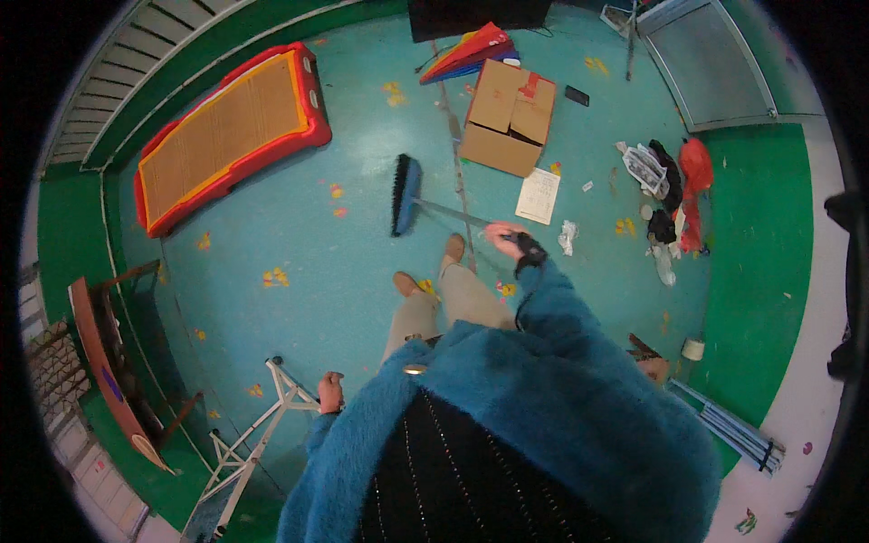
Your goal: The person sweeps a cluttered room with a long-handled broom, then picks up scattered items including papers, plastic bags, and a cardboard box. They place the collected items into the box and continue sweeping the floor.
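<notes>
Near centre, the right hand (505,237) grips a broom (413,195). The left hand (331,393) hangs at lower left, near a white frame (259,452). A box (505,116) sits upper centre.

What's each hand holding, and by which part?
Right hand: the broom, by its handle, well away from the bristle head. Left hand: nothing visible in it.
</notes>
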`<act>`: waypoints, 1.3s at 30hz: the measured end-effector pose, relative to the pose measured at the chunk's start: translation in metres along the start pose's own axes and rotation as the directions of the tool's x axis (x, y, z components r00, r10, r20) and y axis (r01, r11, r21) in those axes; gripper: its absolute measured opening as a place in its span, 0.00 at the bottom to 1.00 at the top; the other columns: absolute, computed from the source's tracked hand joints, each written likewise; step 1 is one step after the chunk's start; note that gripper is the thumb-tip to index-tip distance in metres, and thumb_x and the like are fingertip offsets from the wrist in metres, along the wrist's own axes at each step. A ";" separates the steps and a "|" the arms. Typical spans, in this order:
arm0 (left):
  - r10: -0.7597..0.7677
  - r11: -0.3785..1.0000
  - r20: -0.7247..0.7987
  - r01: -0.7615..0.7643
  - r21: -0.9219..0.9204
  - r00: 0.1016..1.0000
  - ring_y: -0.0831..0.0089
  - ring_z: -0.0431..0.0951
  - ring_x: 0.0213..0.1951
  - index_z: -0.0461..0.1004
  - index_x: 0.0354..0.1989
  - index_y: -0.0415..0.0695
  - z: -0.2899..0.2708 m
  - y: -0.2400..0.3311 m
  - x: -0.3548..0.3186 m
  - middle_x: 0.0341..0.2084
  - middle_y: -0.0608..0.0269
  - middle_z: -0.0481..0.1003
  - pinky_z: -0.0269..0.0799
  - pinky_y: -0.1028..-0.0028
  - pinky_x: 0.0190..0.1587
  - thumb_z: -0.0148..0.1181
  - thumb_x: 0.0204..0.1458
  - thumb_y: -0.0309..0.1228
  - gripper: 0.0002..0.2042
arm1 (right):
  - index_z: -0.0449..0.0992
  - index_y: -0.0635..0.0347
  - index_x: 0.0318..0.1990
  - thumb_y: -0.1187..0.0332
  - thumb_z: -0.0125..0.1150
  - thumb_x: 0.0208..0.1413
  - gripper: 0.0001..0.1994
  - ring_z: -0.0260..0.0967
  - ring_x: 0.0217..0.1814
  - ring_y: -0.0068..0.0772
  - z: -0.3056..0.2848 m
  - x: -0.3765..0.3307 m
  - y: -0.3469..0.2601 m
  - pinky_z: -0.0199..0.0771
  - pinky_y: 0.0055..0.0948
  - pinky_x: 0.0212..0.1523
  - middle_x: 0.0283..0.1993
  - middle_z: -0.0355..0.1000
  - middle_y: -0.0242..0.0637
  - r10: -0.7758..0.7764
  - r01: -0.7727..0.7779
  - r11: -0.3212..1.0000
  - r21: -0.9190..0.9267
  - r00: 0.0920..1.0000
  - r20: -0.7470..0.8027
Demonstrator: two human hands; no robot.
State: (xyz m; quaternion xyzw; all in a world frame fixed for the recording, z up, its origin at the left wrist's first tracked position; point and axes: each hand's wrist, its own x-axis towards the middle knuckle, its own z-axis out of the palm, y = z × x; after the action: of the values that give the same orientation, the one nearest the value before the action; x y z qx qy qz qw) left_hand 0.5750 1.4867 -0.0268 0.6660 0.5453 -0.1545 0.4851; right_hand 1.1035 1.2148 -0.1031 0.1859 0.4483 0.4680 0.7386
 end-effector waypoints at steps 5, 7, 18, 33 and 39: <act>0.205 0.966 0.021 -0.206 0.154 0.979 0.71 0.65 0.12 0.75 0.32 0.39 0.024 0.023 0.023 0.10 0.61 0.64 0.58 0.66 0.16 0.46 0.55 0.31 0.11 | 0.58 0.59 0.27 0.75 0.37 0.58 0.07 0.52 0.20 0.26 0.024 -0.140 -0.091 0.60 0.22 0.22 0.23 0.53 0.33 -0.327 0.342 0.930 0.136 0.937 -0.124; 0.133 0.984 0.040 -0.136 0.112 0.990 0.71 0.64 0.12 0.75 0.32 0.39 0.024 0.040 0.039 0.10 0.60 0.64 0.59 0.66 0.17 0.47 0.55 0.31 0.11 | 0.58 0.61 0.29 0.75 0.38 0.59 0.05 0.52 0.20 0.26 0.032 -0.179 -0.115 0.60 0.23 0.22 0.24 0.53 0.32 -0.318 0.345 0.905 0.250 0.937 -0.144; 0.262 0.925 0.177 -0.299 0.233 0.949 0.67 0.62 0.10 0.75 0.31 0.38 0.020 0.173 0.107 0.12 0.56 0.66 0.61 0.63 0.17 0.50 0.54 0.31 0.10 | 0.56 0.60 0.36 0.71 0.44 0.62 0.05 0.53 0.21 0.20 0.030 -0.212 -0.067 0.55 0.22 0.20 0.26 0.56 0.31 -0.585 0.436 0.731 -0.526 0.797 -0.152; 0.299 0.702 0.480 -0.531 0.475 0.825 0.66 0.70 0.20 0.78 0.28 0.40 -0.010 0.243 0.274 0.18 0.53 0.74 0.65 0.67 0.25 0.52 0.49 0.31 0.10 | 0.60 0.57 0.21 0.74 0.45 0.57 0.11 0.58 0.25 0.22 -0.032 -0.226 -0.072 0.58 0.24 0.24 0.22 0.57 0.28 -0.743 0.188 -0.342 -0.921 0.545 0.388; 0.469 0.352 0.665 -0.814 0.463 0.581 0.55 0.72 0.24 0.78 0.26 0.40 -0.022 0.349 0.333 0.24 0.48 0.74 0.67 0.60 0.28 0.50 0.48 0.30 0.10 | 0.63 0.59 0.25 0.75 0.47 0.56 0.07 0.56 0.18 0.19 -0.061 -0.232 0.019 0.57 0.21 0.19 0.21 0.58 0.28 -0.827 0.658 0.429 -0.619 0.561 0.023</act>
State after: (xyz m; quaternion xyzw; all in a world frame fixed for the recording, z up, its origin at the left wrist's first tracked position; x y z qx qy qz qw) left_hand 0.9925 1.7192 -0.0945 0.9102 -0.0025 -0.2881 0.2976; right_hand 1.0053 1.0162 -0.0094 -0.3300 0.4245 0.2195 0.8141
